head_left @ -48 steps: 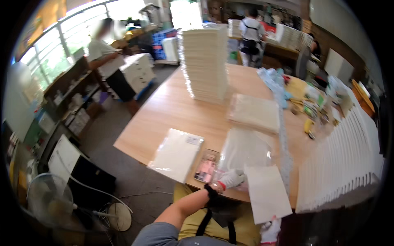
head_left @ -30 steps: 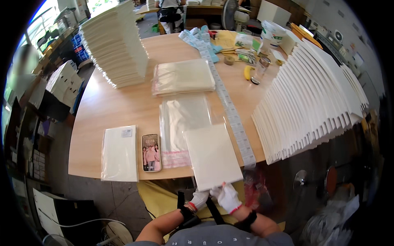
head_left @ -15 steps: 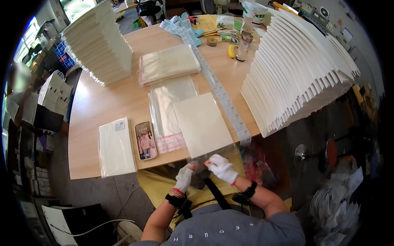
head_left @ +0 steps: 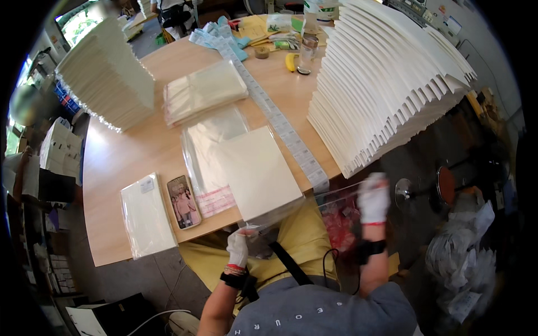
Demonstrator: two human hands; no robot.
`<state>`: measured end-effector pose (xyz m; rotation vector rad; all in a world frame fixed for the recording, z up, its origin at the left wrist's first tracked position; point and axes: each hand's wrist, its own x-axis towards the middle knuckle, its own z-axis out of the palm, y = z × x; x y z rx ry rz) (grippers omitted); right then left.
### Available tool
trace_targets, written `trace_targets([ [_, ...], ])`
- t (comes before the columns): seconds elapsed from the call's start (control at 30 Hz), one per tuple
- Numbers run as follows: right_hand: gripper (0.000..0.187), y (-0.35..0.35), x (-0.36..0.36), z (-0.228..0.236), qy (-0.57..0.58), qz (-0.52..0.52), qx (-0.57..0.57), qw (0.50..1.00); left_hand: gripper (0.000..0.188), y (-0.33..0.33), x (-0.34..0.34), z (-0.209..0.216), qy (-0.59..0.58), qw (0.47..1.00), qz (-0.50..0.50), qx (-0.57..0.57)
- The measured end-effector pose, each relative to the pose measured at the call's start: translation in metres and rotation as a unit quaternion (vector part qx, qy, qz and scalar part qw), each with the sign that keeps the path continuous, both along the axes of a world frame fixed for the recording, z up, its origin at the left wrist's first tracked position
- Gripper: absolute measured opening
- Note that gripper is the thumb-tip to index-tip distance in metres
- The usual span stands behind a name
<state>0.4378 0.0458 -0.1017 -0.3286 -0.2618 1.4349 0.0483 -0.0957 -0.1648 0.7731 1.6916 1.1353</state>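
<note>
Bare wood opens up on the left of your table (head_left: pixel 120 157), between the tall stack (head_left: pixel 106 75) and the wrapped packet (head_left: pixel 147 215); on the right it narrows, the label strip (head_left: pixel 280 126) running beside the white sheets (head_left: pixel 386 89). Your pale panel (head_left: pixel 260 173) sits right at the near edge, overlapping the clear bags (head_left: pixel 207 148), its film flap (head_left: pixel 274 215) hanging past the wood. And there's the change: half a second ago your hands were close together; now the right has swung wide, beyond the table. Left hand (head_left: pixel 238 247): fingers folded, pinching the flap's corner. Right hand (head_left: pixel 374 199): bunched on a taut clear strip (head_left: pixel 339 193), individual fingers too blurred to make out.
</note>
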Motion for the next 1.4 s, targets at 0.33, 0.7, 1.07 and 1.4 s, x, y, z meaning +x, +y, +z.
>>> trace_targets([
  [0.33, 0.027, -0.018, -0.02, -0.04, -0.888, 0.089, 0.216, 0.396, 0.019, 0.018, -0.027, 0.039, 0.644, 0.713, -0.077, 0.265],
  [0.7, 0.007, 0.039, -0.091, -0.015, -0.713, 0.097, 0.492, 0.491, 0.015, 0.044, -0.032, 0.051, 0.547, 0.694, -0.251, 0.395],
  [1.07, 0.019, -0.005, -0.122, -0.032, -0.849, 0.085, 0.113, 0.509, 0.029, 0.017, -0.018, 0.008, 0.248, 0.968, -0.033, -0.029],
  [1.4, 0.018, 0.018, -0.068, -0.033, -0.817, 0.084, -0.129, 0.556, 0.017, 0.039, 0.006, 0.06, 0.395, 0.889, -0.131, 0.192],
])
